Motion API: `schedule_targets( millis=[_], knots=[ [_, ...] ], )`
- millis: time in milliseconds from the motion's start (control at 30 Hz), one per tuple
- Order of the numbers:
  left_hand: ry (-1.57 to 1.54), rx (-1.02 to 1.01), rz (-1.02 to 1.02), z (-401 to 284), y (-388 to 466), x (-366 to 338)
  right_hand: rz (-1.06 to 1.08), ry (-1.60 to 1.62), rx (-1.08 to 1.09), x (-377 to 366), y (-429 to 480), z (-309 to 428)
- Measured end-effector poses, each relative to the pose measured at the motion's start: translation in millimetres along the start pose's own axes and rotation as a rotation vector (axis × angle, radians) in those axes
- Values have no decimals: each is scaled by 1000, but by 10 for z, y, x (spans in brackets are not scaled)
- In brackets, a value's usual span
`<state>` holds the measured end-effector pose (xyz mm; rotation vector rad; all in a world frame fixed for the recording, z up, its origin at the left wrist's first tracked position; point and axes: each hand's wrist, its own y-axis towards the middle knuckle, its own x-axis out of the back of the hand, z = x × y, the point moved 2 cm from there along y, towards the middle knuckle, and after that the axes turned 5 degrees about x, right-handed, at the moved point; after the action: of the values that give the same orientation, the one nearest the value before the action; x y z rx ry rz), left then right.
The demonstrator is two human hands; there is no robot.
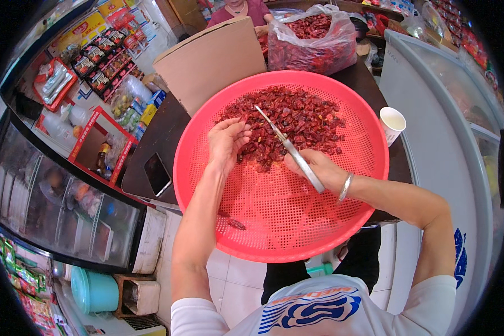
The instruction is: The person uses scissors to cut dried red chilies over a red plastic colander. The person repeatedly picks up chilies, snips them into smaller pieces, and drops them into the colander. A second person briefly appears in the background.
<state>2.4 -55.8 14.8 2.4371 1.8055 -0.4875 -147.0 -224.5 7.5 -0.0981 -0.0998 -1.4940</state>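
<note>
A round red plastic sieve basket sits before me on a dark table. Cut pieces of dried red chili are heaped across its far half. Over the heap's left edge, my left hand pinches a dried red chili between thumb and fingertips. Metal scissors are gripped in my right hand, blades pointing up and left towards the left hand; they look nearly closed. Whole dried chilies lie at the basket's near left, partly hidden by my left forearm.
A smartphone and a cardboard box are left of the basket on the table. A paper cup stands by its right rim. Behind are a plastic bag of dried chilies and a seated person. A freezer flanks the right.
</note>
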Motion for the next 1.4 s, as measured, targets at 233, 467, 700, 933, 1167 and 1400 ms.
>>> schedule_targets(
  millis=[233,467,700,933,1167,1400],
  knots=[
    [-9,-13,18,-19,-8,-24,-5,-34,-36,24,-19,45],
    [-19,-47,38,-10,26,27,-28,38,10,-23,-20,22],
    [-53,-45,56,-5,18,24,12,-35,-45,15,9,-43],
    [-50,-42,35,-39,14,-22,14,-56,13,-10,5,1],
    [-116,-33,63,-68,-31,-41,61,3,-26,4,-8,54],
    [-179,14,128,-29,19,-6,24,4,-10,7,-6,20]
  ],
)
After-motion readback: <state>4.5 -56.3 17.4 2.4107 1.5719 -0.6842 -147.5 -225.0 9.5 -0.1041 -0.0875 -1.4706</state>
